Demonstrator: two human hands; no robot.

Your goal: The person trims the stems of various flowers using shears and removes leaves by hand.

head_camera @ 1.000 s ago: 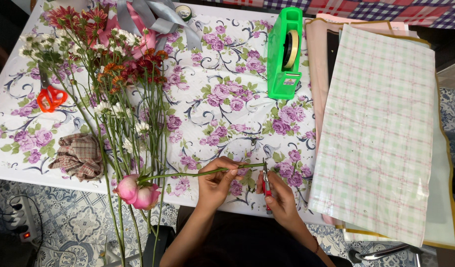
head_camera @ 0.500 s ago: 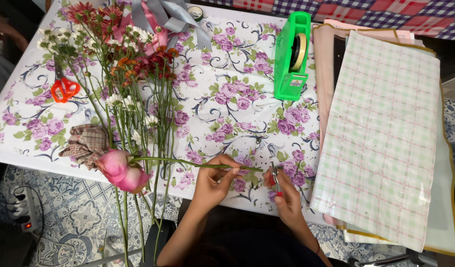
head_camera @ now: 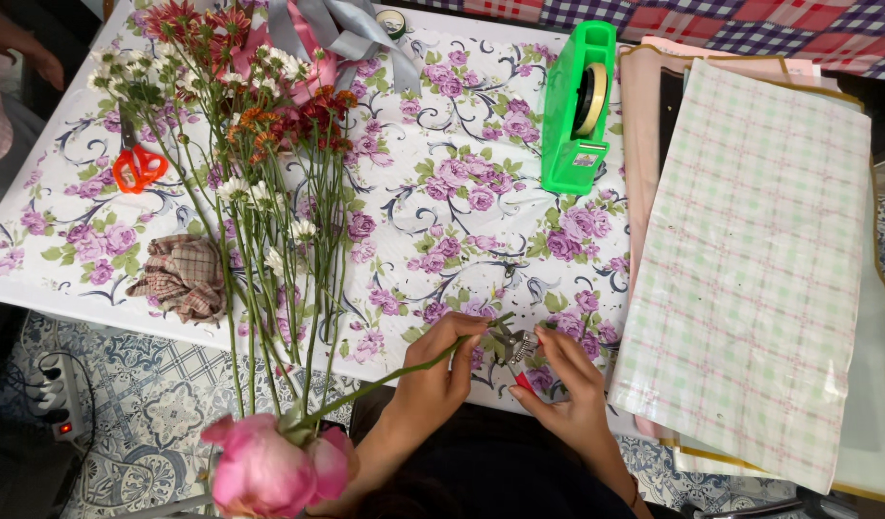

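While left hand (head_camera: 442, 370) fingers pinch rose stem (head_camera: 385, 382), right hand (head_camera: 562, 389) fingers grip metal tool (head_camera: 515, 346)

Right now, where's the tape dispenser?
In the head view the green tape dispenser stands upright at the table's far side, right of centre, just left of the stacked wrapping sheets.

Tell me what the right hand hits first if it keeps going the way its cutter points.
Probably the rose stem: the right hand aims its cutter up-left at the stem end held by the left hand. Height is unclear.
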